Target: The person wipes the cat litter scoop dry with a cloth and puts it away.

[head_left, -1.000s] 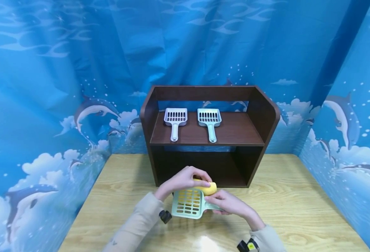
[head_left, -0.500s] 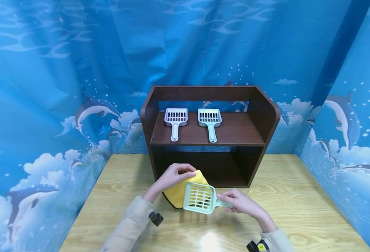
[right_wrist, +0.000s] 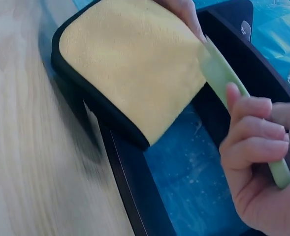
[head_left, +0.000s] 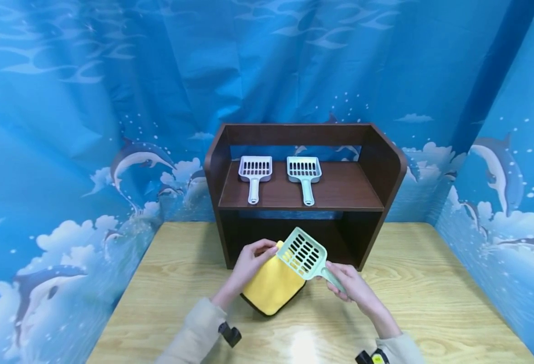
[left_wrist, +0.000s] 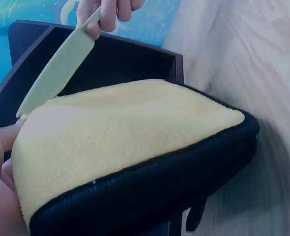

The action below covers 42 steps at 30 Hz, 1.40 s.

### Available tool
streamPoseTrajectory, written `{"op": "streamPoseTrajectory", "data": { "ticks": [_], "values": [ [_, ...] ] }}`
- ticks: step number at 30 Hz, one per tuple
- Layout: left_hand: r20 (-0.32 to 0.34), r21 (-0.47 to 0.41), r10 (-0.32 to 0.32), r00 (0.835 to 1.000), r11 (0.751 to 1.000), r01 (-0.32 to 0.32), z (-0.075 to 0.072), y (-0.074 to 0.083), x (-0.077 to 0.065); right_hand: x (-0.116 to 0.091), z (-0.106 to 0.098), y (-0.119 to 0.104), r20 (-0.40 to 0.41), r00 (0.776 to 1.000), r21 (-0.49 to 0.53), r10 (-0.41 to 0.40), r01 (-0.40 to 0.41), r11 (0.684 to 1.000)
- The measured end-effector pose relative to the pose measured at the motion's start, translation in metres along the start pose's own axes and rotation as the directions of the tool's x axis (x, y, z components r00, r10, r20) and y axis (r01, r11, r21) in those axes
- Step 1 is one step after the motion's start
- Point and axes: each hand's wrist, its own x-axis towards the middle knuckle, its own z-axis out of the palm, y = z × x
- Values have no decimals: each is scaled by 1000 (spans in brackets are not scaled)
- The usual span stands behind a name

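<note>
My left hand [head_left: 248, 263] pinches a yellow cloth [head_left: 271, 289] with a dark edge by its upper end, so that the cloth hangs down over the table. In the left wrist view the cloth [left_wrist: 130, 130] fills the middle, fuzzy and folded, its dark side below. My right hand [head_left: 352, 287] grips the handle of a pale green slotted litter scoop [head_left: 304, 254], whose head points up and left. The scoop head overlaps the cloth's upper right part. In the right wrist view, curled fingers [right_wrist: 255, 130] wrap the handle, and the scoop [right_wrist: 217, 73] appears nearly edge-on beside the cloth.
Behind the hands stands a dark brown two-level shelf [head_left: 371, 202]. On its upper board lie a pale lilac scoop [head_left: 255, 174] and a pale blue-green scoop [head_left: 305, 174], handles forward. A wooden table [head_left: 412, 283] is underneath, and a blue ocean-print curtain [head_left: 157, 76] surrounds it.
The scoop has gone from lying across the cloth, head left, to tilted with its head up and left. The cloth, bunched at first, now hangs spread from the left hand.
</note>
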Motion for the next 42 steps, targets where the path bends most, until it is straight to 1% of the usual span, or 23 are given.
{"op": "streamPoseTrajectory", "data": {
  "ticks": [3, 5, 8, 10, 13, 17, 19, 21, 23, 26, 27, 29, 32, 33, 34, 35, 37, 39, 42],
  "values": [
    [-82, -31, -9, 997, 999, 6, 6, 0, -3, -1, 8, 0, -97, 995, 42, 29, -25, 999],
    [-142, -67, -19, 990, 998, 10, 10, 0, -4, -2, 16, -1, -160, 985, 81, 65, -53, 995],
    [-215, -133, -41, 976, 991, 12, 15, 0, -3, -4, 32, -3, -239, 963, 129, 123, -94, 987],
    [-251, -165, -54, 967, 986, 12, 19, 1, -2, -6, 44, -4, -274, 950, 161, 149, -107, 981],
    [-299, -178, -77, 951, 984, 24, 26, 2, -1, -7, 63, -5, -321, 932, 206, 168, -104, 973],
    [-348, -182, -98, 932, 983, 35, 36, 2, -4, -5, 84, -4, -351, 922, 276, 164, -65, 959],
    [-362, -184, -97, 927, 983, 31, 41, 3, -7, -3, 90, -3, -363, 918, 301, 157, -44, 953],
    [-367, -189, -91, 926, 982, 21, 47, 3, -10, 1, 95, -2, -377, 915, 317, 147, -21, 948],
    [-357, -188, -76, 931, 982, 8, 52, 3, -14, 6, 97, -2, -396, 907, 330, 143, -5, 944],
    [-331, -175, -37, 943, 984, -23, 59, 1, -19, 13, 98, -3, -426, 894, 365, 139, 29, 930],
    [-322, -163, -9, 947, 985, -47, 62, 0, -21, 15, 97, -4, -438, 888, 379, 141, 40, 925],
    [-297, -163, 18, 955, 984, -69, 66, -1, -25, 18, 96, -6, -455, 879, 403, 140, 63, 913],
    [-267, -193, -7, 964, 980, -46, 70, 0, -27, 19, 93, -8, -467, 873, 413, 142, 73, 908],
    [-262, -210, -26, 965, 977, -31, 70, 0, -27, 18, 93, -9, -466, 873, 415, 145, 71, 907],
    [-256, -230, -60, 965, 973, -1, 70, 1, -27, 18, 93, -9, -463, 874, 416, 148, 66, 907],
    [-259, -237, -80, 963, 971, 17, 70, 0, -26, 17, 94, -9, -460, 874, 416, 153, 59, 908],
    [-274, -235, -94, 957, 972, 28, 68, 0, -24, 15, 95, -8, -453, 877, 419, 161, 50, 907],
    [-295, -226, -94, 951, 974, 26, 66, -1, -22, 13, 97, -8, -446, 880, 418, 164, 42, 907],
    [-327, -216, -93, 940, 976, 22, 62, 0, -19, 10, 100, -7, -434, 888, 398, 154, 35, 917]
  ]
}}
